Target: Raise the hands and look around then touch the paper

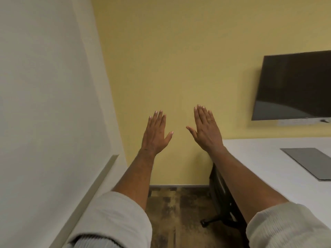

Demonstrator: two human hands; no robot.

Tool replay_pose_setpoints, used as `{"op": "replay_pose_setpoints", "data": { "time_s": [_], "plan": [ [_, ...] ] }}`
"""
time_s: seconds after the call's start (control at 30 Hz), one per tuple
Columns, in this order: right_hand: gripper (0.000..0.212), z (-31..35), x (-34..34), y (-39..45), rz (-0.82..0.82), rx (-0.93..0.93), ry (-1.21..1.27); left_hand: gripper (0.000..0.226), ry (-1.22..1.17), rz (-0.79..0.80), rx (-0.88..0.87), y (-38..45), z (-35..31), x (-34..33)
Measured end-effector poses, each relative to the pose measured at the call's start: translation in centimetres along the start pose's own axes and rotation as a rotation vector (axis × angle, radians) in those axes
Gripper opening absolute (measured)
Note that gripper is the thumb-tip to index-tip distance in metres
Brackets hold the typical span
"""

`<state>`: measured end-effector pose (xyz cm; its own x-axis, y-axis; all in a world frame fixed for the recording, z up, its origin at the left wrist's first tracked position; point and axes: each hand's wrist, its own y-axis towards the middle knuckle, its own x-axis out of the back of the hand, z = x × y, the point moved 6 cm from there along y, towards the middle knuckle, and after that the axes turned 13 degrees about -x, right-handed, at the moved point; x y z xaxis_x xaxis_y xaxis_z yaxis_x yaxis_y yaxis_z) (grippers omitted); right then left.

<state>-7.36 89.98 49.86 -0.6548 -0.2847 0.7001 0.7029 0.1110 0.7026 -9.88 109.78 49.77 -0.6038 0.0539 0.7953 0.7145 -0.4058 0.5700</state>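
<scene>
Yellow wall (pixel 179 59) behind, left hand (pixel 155 133) and right hand (pixel 206 130) raised, fingers straight, grip released, holding nothing

Two hands are raised at the middle of the frame, the left hand (pixel 156 134) and the right hand (pixel 206 129). At the right there is one wall-mounted screen (pixel 293 85), one white desk (pixel 265 169) and one grey mat (pixel 311 161). Two pale rolled sleeves fill the lower corners.

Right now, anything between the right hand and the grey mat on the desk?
Nothing visible. The right hand is raised, fingers straight, in front of the yellow wall. The grey mat lies flat on the white desk, with bare desktop between. The left hand is also open.
</scene>
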Motion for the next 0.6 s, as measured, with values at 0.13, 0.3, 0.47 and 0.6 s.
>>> {"op": "replay_pose_setpoints", "data": {
  "time_s": [0.13, 0.3, 0.47, 0.6],
  "plan": [
    [0.077, -6.3, -1.4, 3.3, -0.034, -0.089, -0.109, 0.083, -0.068, -0.004, -0.075, 6.7, -1.5, -5.2],
    [0.077, -16.5, -2.6, 5.5, -0.032, -0.182, -0.237, 0.084, -0.130, -0.016, -0.208, 16.1, -6.7, -10.7],
    [0.077, -27.4, -2.5, 7.9, -0.047, -0.312, -0.307, 0.083, -0.146, -0.052, -0.347, 26.7, -13.5, -15.0],
    [0.077, -36.4, -1.4, 8.9, -0.066, -0.386, -0.389, 0.083, -0.189, -0.072, -0.429, 34.2, -19.8, -18.4]
  ]
}}
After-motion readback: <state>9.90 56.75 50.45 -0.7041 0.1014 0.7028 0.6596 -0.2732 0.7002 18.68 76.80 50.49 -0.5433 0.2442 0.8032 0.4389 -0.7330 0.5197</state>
